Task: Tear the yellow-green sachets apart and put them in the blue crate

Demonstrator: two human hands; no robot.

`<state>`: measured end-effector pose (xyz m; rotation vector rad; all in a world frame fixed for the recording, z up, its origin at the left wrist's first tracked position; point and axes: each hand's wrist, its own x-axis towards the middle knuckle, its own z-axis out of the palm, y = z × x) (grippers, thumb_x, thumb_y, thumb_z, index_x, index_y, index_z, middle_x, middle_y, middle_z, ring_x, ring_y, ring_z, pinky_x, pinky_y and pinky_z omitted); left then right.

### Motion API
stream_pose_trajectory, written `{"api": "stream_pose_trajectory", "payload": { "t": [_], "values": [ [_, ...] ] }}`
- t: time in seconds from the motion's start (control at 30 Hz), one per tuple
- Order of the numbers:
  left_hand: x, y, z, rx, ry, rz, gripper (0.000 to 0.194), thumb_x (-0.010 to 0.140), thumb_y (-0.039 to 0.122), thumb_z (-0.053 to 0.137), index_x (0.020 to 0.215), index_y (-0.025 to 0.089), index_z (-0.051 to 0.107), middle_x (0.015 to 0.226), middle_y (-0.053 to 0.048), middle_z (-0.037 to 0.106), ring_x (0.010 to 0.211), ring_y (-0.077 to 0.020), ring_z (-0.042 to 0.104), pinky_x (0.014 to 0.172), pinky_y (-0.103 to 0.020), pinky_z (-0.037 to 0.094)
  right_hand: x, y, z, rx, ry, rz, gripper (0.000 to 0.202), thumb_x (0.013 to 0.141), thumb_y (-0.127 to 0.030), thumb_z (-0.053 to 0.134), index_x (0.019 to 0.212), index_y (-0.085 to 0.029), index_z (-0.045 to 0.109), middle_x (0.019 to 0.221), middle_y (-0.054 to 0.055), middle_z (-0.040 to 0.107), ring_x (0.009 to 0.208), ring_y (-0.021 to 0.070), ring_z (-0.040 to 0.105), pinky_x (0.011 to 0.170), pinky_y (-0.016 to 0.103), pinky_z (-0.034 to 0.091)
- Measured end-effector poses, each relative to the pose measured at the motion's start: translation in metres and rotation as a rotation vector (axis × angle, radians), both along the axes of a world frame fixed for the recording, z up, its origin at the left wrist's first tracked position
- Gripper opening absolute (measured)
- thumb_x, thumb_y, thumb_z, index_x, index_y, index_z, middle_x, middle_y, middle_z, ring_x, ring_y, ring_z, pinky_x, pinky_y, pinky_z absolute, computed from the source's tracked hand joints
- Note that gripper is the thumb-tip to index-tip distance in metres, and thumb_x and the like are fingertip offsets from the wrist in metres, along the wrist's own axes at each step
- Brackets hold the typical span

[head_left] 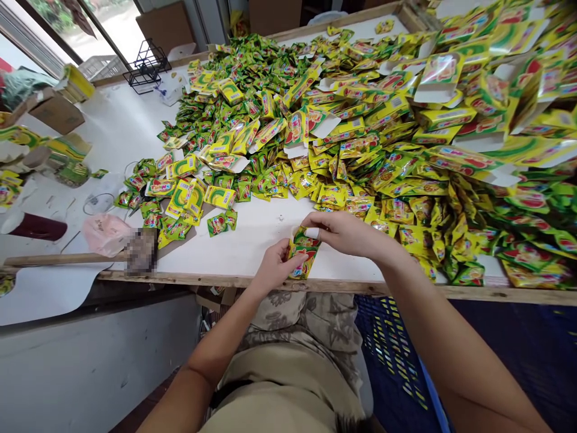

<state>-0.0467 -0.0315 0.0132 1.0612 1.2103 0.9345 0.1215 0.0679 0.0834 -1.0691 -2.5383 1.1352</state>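
Near the table's front edge, my left hand (277, 267) grips the lower left side of a small yellow and green box (301, 270), its thumb lying across the front. Fingers of my right hand (340, 233) pinch at the top right of the same box, by a white flap (312, 233). A green packet (307, 239) shows at the box's upper part; whether it is inside the box cannot be made out. Two joined green packets (222, 222) lie to the left of my hands. Beyond them spreads a large heap of green and yellow packets (265, 108).
More yellow boxes (439, 75) cover the heap at the right. At the left are a dark red cup (38, 226), a wooden handle (67, 259) and a black wire rack (146, 67). A wooden edge (252, 282) runs along the table front; a blue crate (392, 349) is below.
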Motion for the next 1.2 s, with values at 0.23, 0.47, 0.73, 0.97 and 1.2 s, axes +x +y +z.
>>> {"api": "stream_pose_trajectory", "payload": {
  "t": [0.23, 0.47, 0.73, 0.97, 1.2],
  "values": [
    [0.000, 0.000, 0.001, -0.023, 0.000, -0.015, 0.042, 0.071, 0.052, 0.068, 0.088, 0.015, 0.058, 0.075, -0.001, 0.057, 0.073, -0.0139, 0.054, 0.071, -0.026, 0.046, 0.000, -0.001, -0.006, 0.130, 0.044, -0.109, 0.020, 0.084, -0.021, 0.046, 0.077, -0.020, 0.065, 0.072, 0.002, 0.066, 0.067, 0.0150, 0.056, 0.062, 0.024, 0.038],
    [0.002, 0.000, 0.003, -0.006, -0.078, -0.021, 0.039, 0.074, 0.049, 0.066, 0.090, 0.015, 0.058, 0.076, 0.000, 0.057, 0.072, -0.0122, 0.053, 0.071, -0.026, 0.046, -0.005, -0.002, -0.008, 0.218, 0.038, -0.145, 0.022, 0.083, -0.015, 0.044, 0.078, -0.018, 0.066, 0.077, 0.006, 0.066, 0.071, 0.0165, 0.057, 0.066, 0.025, 0.040],
    [0.004, 0.004, 0.003, -0.036, -0.137, -0.038, 0.041, 0.073, 0.050, 0.066, 0.091, 0.014, 0.057, 0.080, -0.001, 0.059, 0.072, -0.0119, 0.054, 0.072, -0.026, 0.047, -0.005, -0.003, -0.013, 0.319, -0.003, -0.167, 0.025, 0.084, -0.012, 0.041, 0.077, -0.017, 0.065, 0.077, 0.008, 0.062, 0.073, 0.0184, 0.056, 0.067, 0.026, 0.039],
    [0.004, 0.004, 0.003, -0.088, -0.166, -0.031, 0.042, 0.069, 0.050, 0.071, 0.088, 0.015, 0.056, 0.078, 0.000, 0.059, 0.071, -0.0120, 0.054, 0.070, -0.026, 0.046, -0.003, -0.005, -0.017, 0.303, 0.083, -0.255, 0.029, 0.080, -0.006, 0.042, 0.099, -0.018, 0.061, 0.090, 0.009, 0.062, 0.082, 0.0202, 0.058, 0.072, 0.030, 0.043],
    [0.004, 0.006, 0.004, -0.068, -0.169, -0.028, 0.044, 0.069, 0.051, 0.070, 0.090, 0.015, 0.055, 0.080, -0.001, 0.058, 0.074, -0.0131, 0.054, 0.072, -0.027, 0.045, 0.003, -0.022, -0.006, 0.349, 0.087, -0.121, 0.019, 0.082, -0.013, 0.048, 0.087, -0.019, 0.065, 0.084, 0.009, 0.065, 0.084, 0.0221, 0.060, 0.075, 0.033, 0.047]
  ]
}}
